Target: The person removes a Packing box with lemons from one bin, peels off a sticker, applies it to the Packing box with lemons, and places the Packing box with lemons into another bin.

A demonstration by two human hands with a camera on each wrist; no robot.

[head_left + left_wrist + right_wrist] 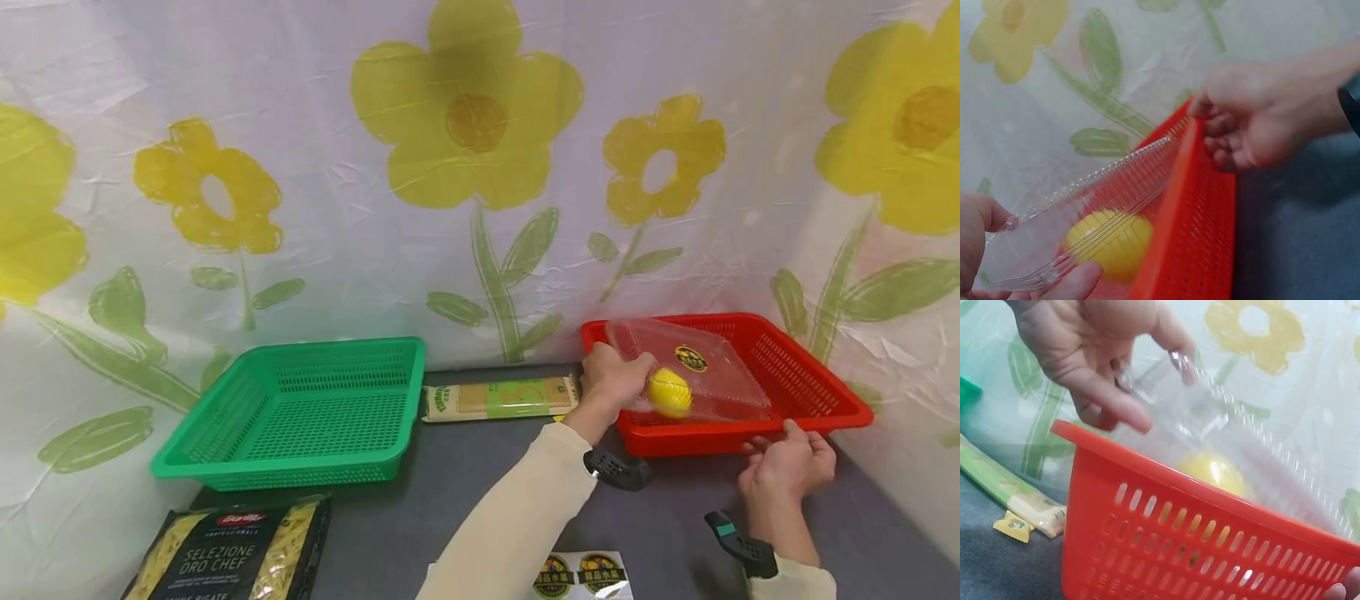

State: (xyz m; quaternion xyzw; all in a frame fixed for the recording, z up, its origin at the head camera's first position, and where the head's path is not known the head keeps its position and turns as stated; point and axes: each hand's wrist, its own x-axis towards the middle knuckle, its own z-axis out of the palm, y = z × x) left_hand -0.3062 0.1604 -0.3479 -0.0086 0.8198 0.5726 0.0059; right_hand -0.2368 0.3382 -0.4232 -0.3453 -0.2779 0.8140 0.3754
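Observation:
A clear plastic clamshell box (712, 379) with a yellow lemon (669, 392) inside lies tilted in the red basket (817, 383) at the right. My left hand (615, 379) grips the box's near left corner, thumb and fingers (1079, 281) around its ribbed edge (1085, 212). My right hand (787, 462) holds the basket's front rim, fingers (1235, 134) curled over it (1197, 237). In the right wrist view the left hand (1097, 369) is above the basket wall (1179, 537), with the lemon (1213, 472) seen through the box (1241, 437).
An empty green basket (300, 408) stands at the left on the grey table. A long pasta pack (498, 397) lies between the baskets. A dark pasta bag (232, 550) and a labelled clear item (581, 575) lie near the front edge. A flowered sheet hangs behind.

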